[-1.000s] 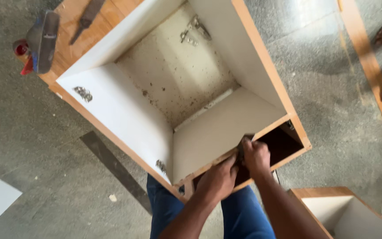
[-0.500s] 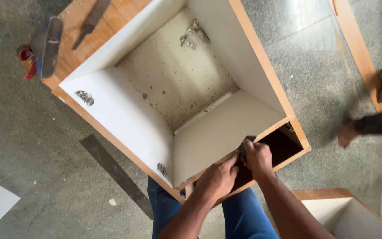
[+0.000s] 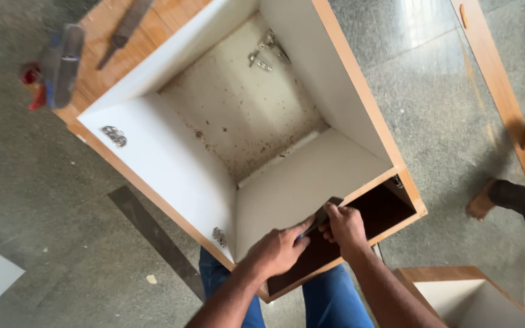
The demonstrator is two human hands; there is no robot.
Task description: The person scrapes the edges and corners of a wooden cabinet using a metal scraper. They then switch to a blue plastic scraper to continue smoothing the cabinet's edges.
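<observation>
Your knees in blue jeans (image 3: 329, 300) sit just below the near edge of the open cabinet box (image 3: 360, 103), which stands on the grey stone floor (image 3: 50, 200) with its opening facing up at you. At that near edge, your left hand (image 3: 277, 249) and right hand (image 3: 343, 225) are closed together around a dark flat tool (image 3: 318, 217), its tip pressed on the box's inner white panel beside the dark recess. A metal hinge plate (image 3: 219, 235) sits on the box's left wall just left of your left hand, another (image 3: 113, 136) farther up the same wall. Deep inside, loose metal hinges (image 3: 265, 51) lie on the speckled bottom. Beyond the box's far left corner, a hammer-like tool (image 3: 56, 67) and a file (image 3: 126, 30) rest on a wooden board (image 3: 101, 36). To the box's right, another person's feet (image 3: 481, 203) stand by a long wooden strip (image 3: 493, 85).
</observation>
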